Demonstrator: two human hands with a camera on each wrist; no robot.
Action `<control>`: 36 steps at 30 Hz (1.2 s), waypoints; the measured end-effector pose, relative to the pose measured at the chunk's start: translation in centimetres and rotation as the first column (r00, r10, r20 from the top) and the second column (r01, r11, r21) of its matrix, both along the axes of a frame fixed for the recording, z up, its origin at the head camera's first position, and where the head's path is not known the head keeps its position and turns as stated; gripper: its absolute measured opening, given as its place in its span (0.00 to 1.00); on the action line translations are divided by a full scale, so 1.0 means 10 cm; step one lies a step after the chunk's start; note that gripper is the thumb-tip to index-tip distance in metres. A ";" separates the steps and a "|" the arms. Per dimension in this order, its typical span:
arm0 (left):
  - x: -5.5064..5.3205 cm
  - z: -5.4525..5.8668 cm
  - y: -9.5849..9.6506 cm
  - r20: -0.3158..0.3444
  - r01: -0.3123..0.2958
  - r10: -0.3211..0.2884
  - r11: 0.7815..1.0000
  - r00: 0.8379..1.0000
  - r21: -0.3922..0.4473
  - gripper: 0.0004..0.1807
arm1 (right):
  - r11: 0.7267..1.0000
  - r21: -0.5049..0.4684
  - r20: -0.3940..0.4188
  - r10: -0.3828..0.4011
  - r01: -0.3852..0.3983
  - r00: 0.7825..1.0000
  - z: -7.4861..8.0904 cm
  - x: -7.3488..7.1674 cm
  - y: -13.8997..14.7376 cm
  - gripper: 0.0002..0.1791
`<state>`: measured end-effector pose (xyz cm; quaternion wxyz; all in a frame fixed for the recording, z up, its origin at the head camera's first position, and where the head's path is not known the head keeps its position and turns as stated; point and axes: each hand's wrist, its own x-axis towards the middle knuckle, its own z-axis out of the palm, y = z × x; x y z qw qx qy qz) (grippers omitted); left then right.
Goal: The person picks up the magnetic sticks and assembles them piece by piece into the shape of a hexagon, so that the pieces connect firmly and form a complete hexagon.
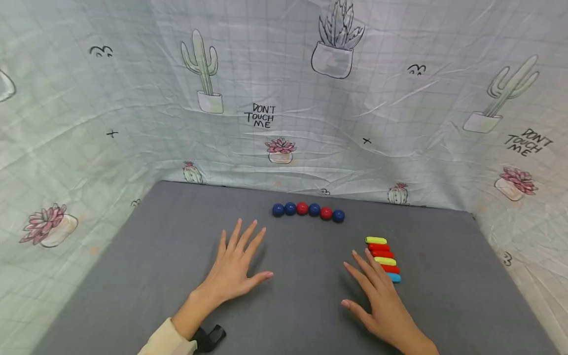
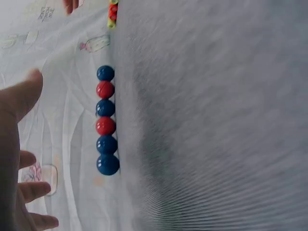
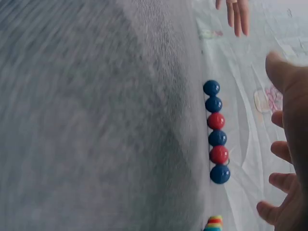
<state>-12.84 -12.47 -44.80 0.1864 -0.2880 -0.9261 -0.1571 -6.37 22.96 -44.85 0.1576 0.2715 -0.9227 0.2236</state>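
Fingers spread, my left hand [image 1: 235,268] hovers over the grey table and holds nothing. My right hand [image 1: 381,301] is also empty, its fingers extended, and in the head view its fingertips overlap a column of small capsule-shaped pieces. That column has yellow [image 1: 376,240], red [image 1: 381,254] and blue [image 1: 394,278] pieces lying side by side, partly hidden by the hand. Farther back, shiny blue balls [image 1: 278,210] and red balls [image 1: 302,208] form a touching row. Both wrist views show this ball row [image 2: 106,126] [image 3: 217,138] beyond the hands.
The grey tabletop [image 1: 301,315] meets a hanging white cloth [image 1: 310,167] printed with cacti at the back and both sides. A black strap [image 1: 208,339] sits at my left wrist, by a cream sleeve [image 1: 168,340].
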 end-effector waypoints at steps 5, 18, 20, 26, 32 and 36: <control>-0.13 0.01 -0.01 -0.011 -0.022 0.025 0.986 1.000 0.162 0.45 | 0.993 -0.117 -0.045 -0.017 0.012 0.999 -0.03 -0.01 0.12 0.35; -0.57 0.00 0.08 0.208 -0.139 0.039 0.862 0.977 0.488 0.36 | 0.928 -0.291 -0.072 -0.262 0.231 0.962 -0.21 -0.04 0.51 0.25; -0.64 -0.04 0.11 0.223 -0.144 0.030 0.844 0.974 0.517 0.36 | 0.913 -0.305 -0.058 -0.302 0.271 0.951 -0.26 -0.06 0.57 0.24; -0.84 -0.19 0.21 0.226 -0.124 -0.016 0.796 0.974 0.592 0.35 | 0.875 -0.340 -0.017 -0.371 0.344 0.928 -0.33 -0.07 0.65 0.21; -1.01 -0.29 0.35 0.186 -0.106 -0.021 0.759 0.982 0.643 0.32 | 0.846 -0.344 0.047 -0.417 0.407 0.908 -0.38 -0.07 0.67 0.20; -1.07 -0.37 0.41 0.121 -0.099 0.030 0.780 0.992 0.618 0.29 | 0.846 -0.333 0.045 -0.427 0.417 0.903 -0.41 -0.08 0.70 0.18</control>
